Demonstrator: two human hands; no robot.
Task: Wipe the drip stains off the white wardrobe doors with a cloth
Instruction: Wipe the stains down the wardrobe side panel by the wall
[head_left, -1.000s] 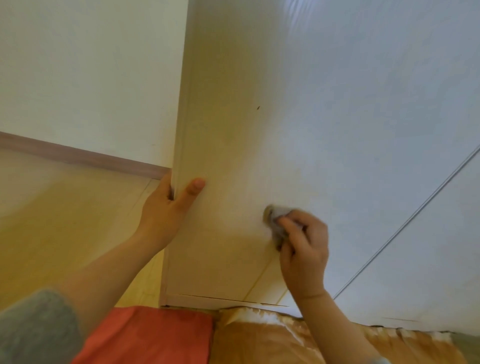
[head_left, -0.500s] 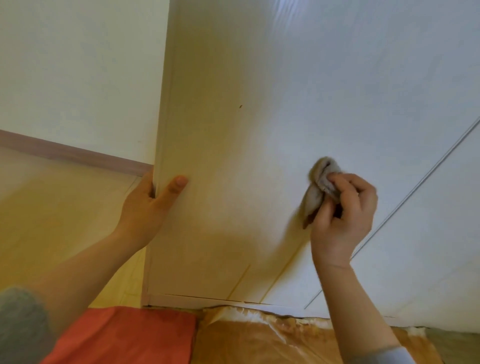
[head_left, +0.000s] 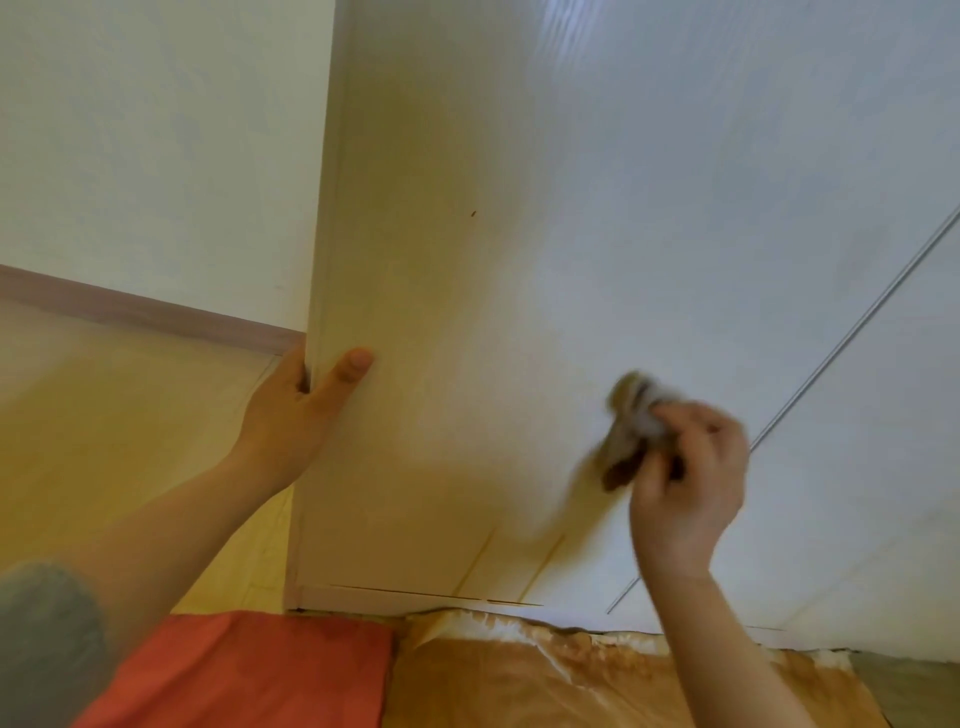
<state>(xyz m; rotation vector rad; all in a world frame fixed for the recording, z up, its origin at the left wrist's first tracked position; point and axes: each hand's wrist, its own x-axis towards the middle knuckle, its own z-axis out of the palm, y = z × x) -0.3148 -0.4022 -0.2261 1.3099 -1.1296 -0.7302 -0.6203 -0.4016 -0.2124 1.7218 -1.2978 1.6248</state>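
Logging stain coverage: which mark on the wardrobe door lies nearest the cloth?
The rightmost yellowish drip streak, just below the cloth in the right hand; the other streak sits further left, the dark speck far above.

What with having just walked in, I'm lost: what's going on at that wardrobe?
A person is wiping the white wardrobe door. The left hand grips its left edge, thumb on the front. The right hand presses a bunched cloth, blurred, against the door. Thin yellowish drip streaks show below the cloth near the bottom edge, and a small dark speck sits higher up.
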